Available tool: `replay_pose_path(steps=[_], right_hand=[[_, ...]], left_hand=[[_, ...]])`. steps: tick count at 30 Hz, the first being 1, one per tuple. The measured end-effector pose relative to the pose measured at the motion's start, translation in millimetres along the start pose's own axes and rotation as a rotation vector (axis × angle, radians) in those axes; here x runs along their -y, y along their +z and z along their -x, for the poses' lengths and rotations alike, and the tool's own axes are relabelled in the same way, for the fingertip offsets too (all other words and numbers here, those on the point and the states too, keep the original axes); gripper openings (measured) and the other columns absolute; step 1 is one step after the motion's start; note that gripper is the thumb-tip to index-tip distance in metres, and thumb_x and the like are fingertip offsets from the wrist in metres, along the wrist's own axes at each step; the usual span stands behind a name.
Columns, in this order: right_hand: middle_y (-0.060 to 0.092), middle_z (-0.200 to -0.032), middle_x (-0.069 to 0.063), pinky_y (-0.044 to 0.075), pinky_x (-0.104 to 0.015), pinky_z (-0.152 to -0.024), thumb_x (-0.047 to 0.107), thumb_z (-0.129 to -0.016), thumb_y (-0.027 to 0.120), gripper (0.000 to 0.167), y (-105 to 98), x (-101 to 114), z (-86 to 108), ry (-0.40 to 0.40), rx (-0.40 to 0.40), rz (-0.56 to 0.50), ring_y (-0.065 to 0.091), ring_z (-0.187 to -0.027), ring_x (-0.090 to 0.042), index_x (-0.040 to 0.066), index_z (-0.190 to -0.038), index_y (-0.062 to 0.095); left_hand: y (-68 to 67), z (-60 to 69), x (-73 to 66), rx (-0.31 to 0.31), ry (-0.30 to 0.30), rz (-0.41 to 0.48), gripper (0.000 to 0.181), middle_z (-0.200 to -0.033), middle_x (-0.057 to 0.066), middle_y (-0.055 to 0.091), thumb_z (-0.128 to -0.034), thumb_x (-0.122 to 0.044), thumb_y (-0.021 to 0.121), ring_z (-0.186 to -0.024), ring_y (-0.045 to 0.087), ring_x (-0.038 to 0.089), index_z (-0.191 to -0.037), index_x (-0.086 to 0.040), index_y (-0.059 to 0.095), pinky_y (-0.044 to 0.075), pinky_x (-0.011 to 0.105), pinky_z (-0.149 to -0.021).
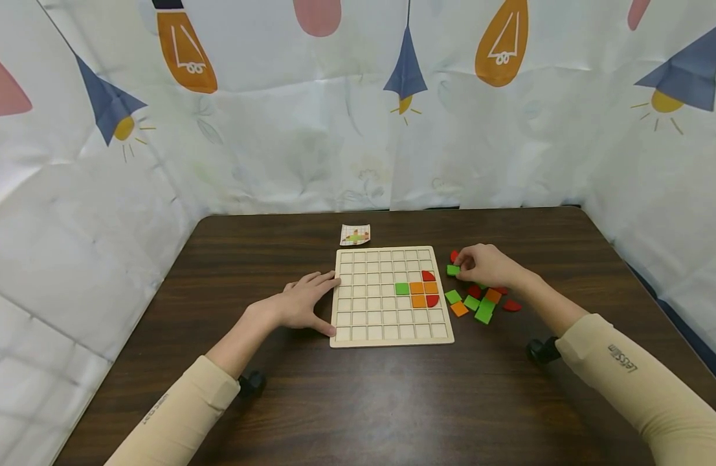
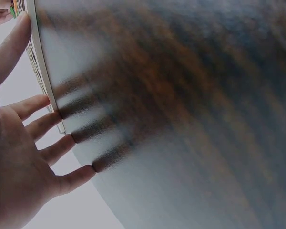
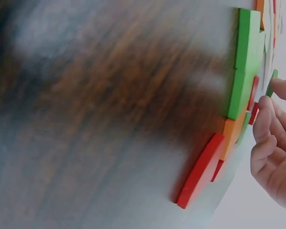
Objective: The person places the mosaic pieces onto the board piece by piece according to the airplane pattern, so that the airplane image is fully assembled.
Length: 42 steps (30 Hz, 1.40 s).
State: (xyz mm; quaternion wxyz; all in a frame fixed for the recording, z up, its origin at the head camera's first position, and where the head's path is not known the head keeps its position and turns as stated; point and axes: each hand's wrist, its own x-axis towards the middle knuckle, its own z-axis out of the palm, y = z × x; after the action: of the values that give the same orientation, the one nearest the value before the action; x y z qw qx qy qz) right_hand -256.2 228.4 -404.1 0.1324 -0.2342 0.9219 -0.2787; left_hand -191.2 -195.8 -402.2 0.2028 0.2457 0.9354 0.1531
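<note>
A pale wooden grid board (image 1: 366,317) lies on the table. My left hand (image 1: 302,304) rests at its left edge with the fingers spread, and the thumb and fingertips touch the rim, as the left wrist view also shows. At the board's right side sit a green square tile (image 1: 402,288), orange square tiles (image 1: 417,301) and two red rounded tiles (image 1: 432,300). To the right of the board, my right hand (image 1: 491,264) pinches another green square tile (image 3: 272,83) between thumb and index finger. Beneath and beside that hand lie loose green, orange and red tiles (image 1: 484,312).
A small card (image 1: 355,234) with a coloured grid pattern lies behind the board. The dark wooden table (image 1: 358,401) ends at a patterned white curtain (image 1: 358,149). One red tile (image 1: 454,256) lies just beyond my right fingertips.
</note>
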Motion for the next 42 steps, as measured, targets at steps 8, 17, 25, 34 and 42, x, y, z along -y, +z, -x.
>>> replay_pose_path(steps=[8,17,25,34,42], right_hand=[[0.071,-0.093,-0.006,0.055,-0.038,-0.073,0.009,-0.095,0.073,0.025,-0.1,11.7,1.6,-0.011,0.0,0.006,0.065,-0.082,-0.02,-0.007,-0.114,0.068],[0.072,-0.096,-0.007,0.057,-0.044,-0.081,0.007,-0.094,0.073,0.023,4.5,22.6,2.9,-0.068,-0.011,0.004,0.068,-0.091,-0.024,-0.005,-0.114,0.07],[0.071,-0.093,-0.004,0.056,-0.041,-0.078,0.005,-0.094,0.071,0.022,9.7,30.2,2.7,-0.118,-0.017,-0.011,0.066,-0.087,-0.021,-0.004,-0.114,0.07],[0.07,-0.091,-0.002,0.054,-0.034,-0.067,0.005,-0.093,0.073,0.02,17.7,38.0,2.8,-0.117,-0.002,-0.027,0.064,-0.08,-0.016,-0.002,-0.112,0.071],[0.07,-0.089,0.0,0.055,-0.032,-0.072,0.007,-0.091,0.076,0.021,25.7,46.0,0.9,-0.137,0.006,-0.043,0.065,-0.082,-0.015,0.0,-0.111,0.073]], left_hand=[[0.5,0.6,0.9,-0.002,-0.001,0.004,0.107,-0.169,0.014,0.019,-0.0819,-0.056,0.083,-0.154,0.012,0.041,-0.163,-0.011,0.03,0.02,0.073,-0.111],[1.1,0.8,1.6,0.001,0.0,0.004,0.107,-0.169,0.013,0.019,-0.0816,-0.056,0.083,-0.154,0.012,0.041,-0.163,-0.011,0.03,0.02,0.073,-0.111],[0.7,0.6,1.2,0.002,-0.002,0.002,0.107,-0.169,0.013,0.02,-0.0814,-0.056,0.083,-0.154,0.012,0.042,-0.163,-0.011,0.03,0.02,0.074,-0.11],[0.7,0.0,1.5,0.001,-0.005,-0.001,0.107,-0.169,0.013,0.019,-0.0818,-0.057,0.082,-0.154,0.012,0.041,-0.163,-0.012,0.029,0.019,0.074,-0.11],[0.7,-0.5,1.0,-0.002,0.001,-0.008,0.108,-0.169,0.013,0.02,-0.0815,-0.057,0.083,-0.154,0.013,0.041,-0.163,-0.011,0.03,0.02,0.074,-0.11]])
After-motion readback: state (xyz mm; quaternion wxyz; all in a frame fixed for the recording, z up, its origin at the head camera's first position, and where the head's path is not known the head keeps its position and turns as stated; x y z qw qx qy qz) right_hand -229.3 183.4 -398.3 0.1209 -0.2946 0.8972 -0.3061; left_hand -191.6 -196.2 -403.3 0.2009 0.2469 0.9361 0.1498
